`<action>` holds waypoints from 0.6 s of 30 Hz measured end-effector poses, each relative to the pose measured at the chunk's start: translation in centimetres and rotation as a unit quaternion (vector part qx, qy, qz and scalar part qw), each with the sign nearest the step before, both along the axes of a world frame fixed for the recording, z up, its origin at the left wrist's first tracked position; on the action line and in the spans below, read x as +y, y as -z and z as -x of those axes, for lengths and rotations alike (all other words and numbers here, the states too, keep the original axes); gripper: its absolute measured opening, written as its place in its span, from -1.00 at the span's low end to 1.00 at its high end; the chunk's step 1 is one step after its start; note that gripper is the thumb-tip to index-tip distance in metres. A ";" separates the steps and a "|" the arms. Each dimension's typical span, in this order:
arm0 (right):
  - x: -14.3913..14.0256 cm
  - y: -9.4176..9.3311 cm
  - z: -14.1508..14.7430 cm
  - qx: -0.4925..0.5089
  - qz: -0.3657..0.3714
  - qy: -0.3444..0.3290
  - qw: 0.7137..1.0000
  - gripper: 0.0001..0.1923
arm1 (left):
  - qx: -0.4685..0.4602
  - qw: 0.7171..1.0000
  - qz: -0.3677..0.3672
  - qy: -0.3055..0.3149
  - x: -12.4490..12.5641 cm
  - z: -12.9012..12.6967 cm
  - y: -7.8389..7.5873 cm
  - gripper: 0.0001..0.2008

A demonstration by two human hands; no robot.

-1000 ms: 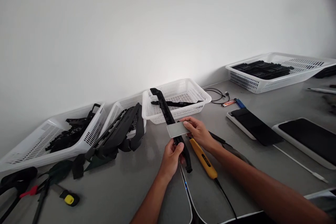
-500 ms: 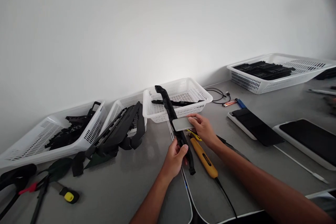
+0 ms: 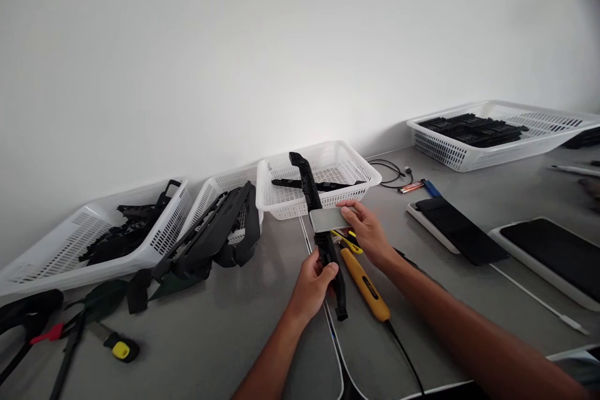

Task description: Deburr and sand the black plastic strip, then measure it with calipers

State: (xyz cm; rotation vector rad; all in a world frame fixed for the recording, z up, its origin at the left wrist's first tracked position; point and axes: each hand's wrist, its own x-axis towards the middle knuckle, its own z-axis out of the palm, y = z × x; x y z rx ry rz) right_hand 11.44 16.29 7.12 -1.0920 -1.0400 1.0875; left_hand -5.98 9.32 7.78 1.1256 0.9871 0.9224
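My left hand (image 3: 313,282) grips a long black plastic bar (image 3: 309,190) near its lower end and holds it slanted above the table, its far end over the middle white basket (image 3: 356,170). My right hand (image 3: 368,231) pinches a small flat grey plate (image 3: 328,219) and presses it across the middle of the bar. A yellow-handled tool (image 3: 364,284) with a black cable lies on the table just below and right of my hands.
Left are two white baskets (image 3: 94,244) with black parts, a black strap bundle (image 3: 210,244) and hand tools (image 3: 115,346). A large white basket (image 3: 506,131) of black parts stands far right. Dark screens in white trays (image 3: 457,225) lie right; cables (image 3: 391,172) lie behind.
Both hands shifted slightly right and the bar's top end swung right over the middle basket. The grey plate stays held across the bar.
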 end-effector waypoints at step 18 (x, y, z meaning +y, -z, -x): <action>0.9 1.6 -0.6 -0.071 -0.020 0.044 0.996 -0.42 | -0.101 0.993 -0.010 -0.052 0.6 0.9 -0.2 -0.48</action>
